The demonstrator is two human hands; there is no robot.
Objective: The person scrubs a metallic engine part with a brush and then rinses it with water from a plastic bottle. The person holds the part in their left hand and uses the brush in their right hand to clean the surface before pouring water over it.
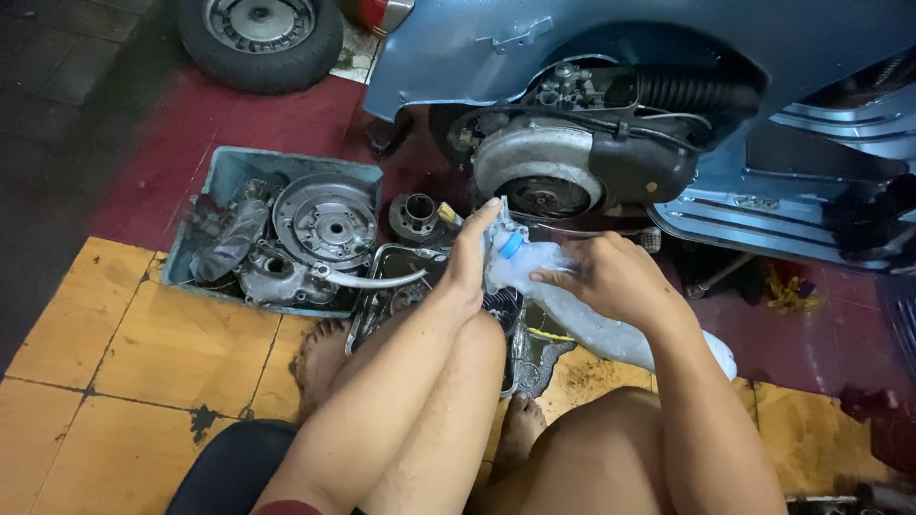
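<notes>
Gripping soft, crumply plastic bottle [582,305] w/ right hand [611,281] clamped round body, left hand [472,257] fingers closing at blue cap [511,246]; prob slippery, light.

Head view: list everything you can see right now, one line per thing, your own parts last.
Scooter body: one, blue, upper right, side panel off.
Engine casing: one, grey metal with black shroud, exposed under the body.
Wheel: one, black tyre on grey rim, top left on the floor.
Parts bin: one, blue-grey, left of centre, holding grey metal engine parts.
Metal tray: one, silver, in front of the bin, partly hidden by the arms.
Plastic bottle: one, clear with blue cap, tilted over the tray.
Floor tiles: yellow in front, red farther back.
Left hand: one, fingers at the bottle's cap end.
Right hand: one, gripping the bottle's body.
</notes>
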